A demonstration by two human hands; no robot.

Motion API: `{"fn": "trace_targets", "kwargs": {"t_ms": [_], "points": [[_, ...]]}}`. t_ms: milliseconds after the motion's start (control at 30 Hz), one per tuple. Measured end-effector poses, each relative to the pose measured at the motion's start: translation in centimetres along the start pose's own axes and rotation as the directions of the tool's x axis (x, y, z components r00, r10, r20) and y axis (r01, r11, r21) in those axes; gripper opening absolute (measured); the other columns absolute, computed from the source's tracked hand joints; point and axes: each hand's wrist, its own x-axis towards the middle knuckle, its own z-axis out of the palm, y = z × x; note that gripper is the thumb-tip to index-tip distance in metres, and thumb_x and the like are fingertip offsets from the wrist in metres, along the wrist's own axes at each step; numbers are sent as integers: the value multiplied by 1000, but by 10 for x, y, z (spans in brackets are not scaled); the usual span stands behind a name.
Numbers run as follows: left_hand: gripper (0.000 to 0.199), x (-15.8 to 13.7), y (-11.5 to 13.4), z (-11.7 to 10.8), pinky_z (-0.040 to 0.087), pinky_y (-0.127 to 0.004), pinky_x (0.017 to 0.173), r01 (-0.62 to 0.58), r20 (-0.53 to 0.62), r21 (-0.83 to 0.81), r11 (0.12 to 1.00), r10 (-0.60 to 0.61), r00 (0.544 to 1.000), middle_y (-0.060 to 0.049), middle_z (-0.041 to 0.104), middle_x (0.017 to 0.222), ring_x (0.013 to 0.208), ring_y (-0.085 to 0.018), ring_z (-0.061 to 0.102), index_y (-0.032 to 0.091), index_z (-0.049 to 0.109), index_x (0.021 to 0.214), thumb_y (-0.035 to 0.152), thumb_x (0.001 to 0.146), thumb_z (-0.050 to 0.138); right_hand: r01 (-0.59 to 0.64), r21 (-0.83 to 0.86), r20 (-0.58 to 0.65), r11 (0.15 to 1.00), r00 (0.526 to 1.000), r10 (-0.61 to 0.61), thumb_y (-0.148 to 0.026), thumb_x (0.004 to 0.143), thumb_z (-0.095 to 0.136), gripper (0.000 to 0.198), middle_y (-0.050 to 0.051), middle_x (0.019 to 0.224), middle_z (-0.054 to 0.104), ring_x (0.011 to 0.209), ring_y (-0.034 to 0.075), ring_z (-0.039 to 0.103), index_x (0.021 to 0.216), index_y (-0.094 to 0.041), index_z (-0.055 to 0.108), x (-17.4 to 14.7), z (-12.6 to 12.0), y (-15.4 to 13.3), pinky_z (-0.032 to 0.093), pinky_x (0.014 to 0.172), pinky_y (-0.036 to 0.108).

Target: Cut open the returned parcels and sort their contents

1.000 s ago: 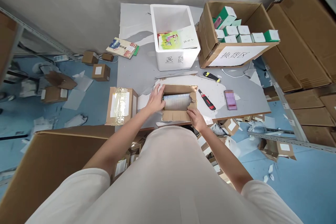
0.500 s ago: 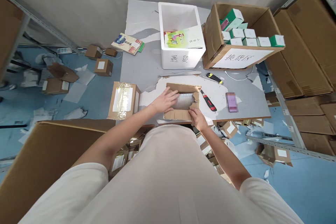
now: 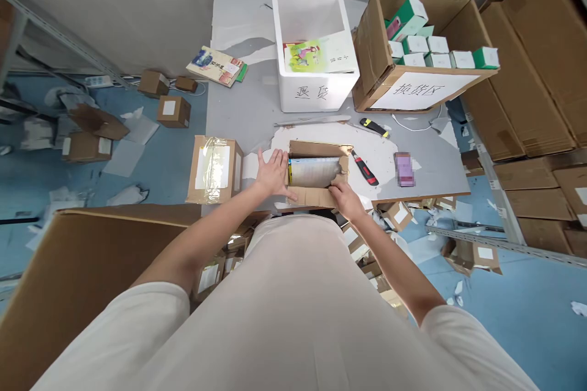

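Note:
A small opened cardboard box (image 3: 312,197) lies in front of me on the table, its right end torn. Inside it shows a pale, book-like item (image 3: 316,172) with a yellow and blue strip at its left end; the rest of it is hidden by the box walls. My left hand (image 3: 272,175) is open with fingers spread, against the left side of the box. At the front right corner, my right hand (image 3: 347,198) has its fingers closed on the box's edge. A red and black utility knife (image 3: 364,168) lies just right of the box.
Left of the box stands a taped carton (image 3: 214,170). Behind are a white foam bin (image 3: 316,91) with booklets, a large carton (image 3: 424,88) of green-and-white boxes, books (image 3: 217,66), and a yellow and black knife (image 3: 374,127). A phone (image 3: 404,169) lies at right.
My left hand has drawn left out of the box opening and spread its fingers, uncovering the item's left end. My right hand stays at the box's corner. The view has shifted slightly.

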Motion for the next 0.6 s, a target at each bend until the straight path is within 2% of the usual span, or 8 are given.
{"fn": "trace_targets", "kwargs": {"t_ms": [100, 167, 233, 300, 367, 467, 600], "points": [[138, 4, 0, 14, -11, -69, 109, 30, 40, -106, 994, -26, 999, -25, 7, 160, 147, -45, 5, 6, 0, 154, 85, 56, 58, 44, -81, 57, 996, 998, -39, -8, 93, 32, 41, 16, 123, 60, 111, 26, 53, 122, -14, 60, 44, -13, -16, 38, 100, 43], [138, 4, 0, 20, -11, -69, 109, 51, 29, -151, 987, -48, 998, -25, 5, 160, 147, -44, 4, 6, -2, 154, 83, 57, 59, 89, -154, 150, 984, 987, -65, -4, 92, 32, 47, 19, 127, 58, 115, 27, 53, 133, -13, 50, 82, -19, -31, 38, 98, 42], [136, 3, 0, 23, -11, -71, 108, 74, 16, -187, 980, -72, 997, -24, 7, 160, 147, -44, 4, 6, 1, 154, 81, 57, 60, 61, -218, 250, 974, 968, -5, -4, 91, 32, 44, 23, 117, 63, 107, 29, 58, 130, -8, 51, 116, -24, -45, 42, 89, 43], [134, 3, -1, 24, -10, -72, 107, 103, 17, -227, 968, -102, 995, -25, 13, 159, 147, -45, 7, 8, 6, 154, 80, 56, 62, 64, -256, 306, 965, 952, 18, -4, 91, 34, 37, 23, 106, 66, 97, 30, 63, 118, -7, 58, 137, -32, -54, 46, 79, 41], [132, 3, -2, 24, -9, -75, 106, 144, 20, -272, 951, -144, 989, -25, 19, 157, 146, -46, 10, 10, 11, 154, 79, 55, 64, 129, -267, 323, 955, 946, -38, -4, 90, 37, 31, 20, 105, 67, 93, 28, 64, 108, -10, 61, 144, -47, -54, 46, 72, 36], [126, 6, -7, 25, -8, -76, 104, 202, -7, -337, 920, -217, 976, -27, 29, 154, 145, -47, 13, 11, 23, 152, 76, 54, 69, 263, -264, 321, 928, 931, -172, -6, 87, 44, 26, 14, 107, 66, 95, 24, 62, 105, -16, 59, 141, -86, -42, 44, 70, 30], [97, 15, -9, 26, -11, -74, 104, 172, -65, -441, 881, -222, 973, -21, 46, 145, 143, -46, 21, 18, 51, 136, 70, 57, 71, 315, -89, 156, 945, 941, -299, -18, 87, 50, 10, 8, 93, 64, 83, 22, 59, 97, -19, 53, 146, -154, -32, 42, 68, 30]]}}
